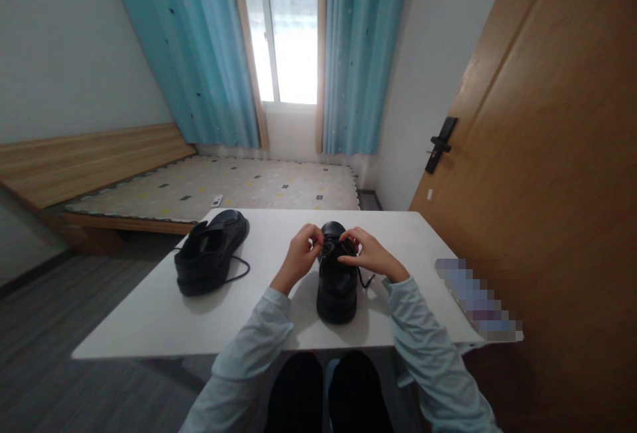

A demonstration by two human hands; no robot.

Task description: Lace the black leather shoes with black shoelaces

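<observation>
Lacing the black shoe (pixel 337 280) at centre frame: left hand (pixel 298 257) and right hand (pixel 369 255) each pinch its lace; tightening probably needs an even pull.

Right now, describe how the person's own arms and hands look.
Both arms wear long, loose sleeves of pale blue-grey cloth, plain and unmarked, creased at the elbows and ending at the wrists. The left hand and right hand are bare: no gloves, and no rings, watch or bracelet that can be made out. The fingers are uncovered too.
</observation>
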